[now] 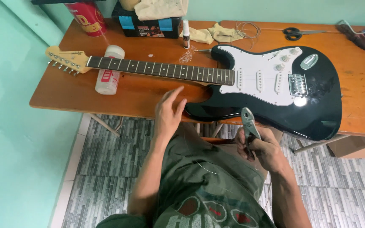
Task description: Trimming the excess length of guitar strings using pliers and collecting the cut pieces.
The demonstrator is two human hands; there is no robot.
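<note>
A black electric guitar [317, 101] with a white pickguard lies flat on a wooden table [106, 95], its dark neck [161, 69] running left to a pale headstock [66, 59]. My left hand [169, 113] hovers at the table's front edge below the neck, fingers apart and holding nothing. My right hand [260, 145] is closed around metal pliers [248, 122], whose jaws point up toward the lower edge of the guitar body. A thin wire crosses my lap.
A white plastic bottle [108, 76] lies under the neck. At the back stand a red cup [87, 17], a black and blue box [146, 23], a small vial [186, 34], cloths, coiled wire [248, 29] and black scissors [296, 33]. Tiled floor lies below.
</note>
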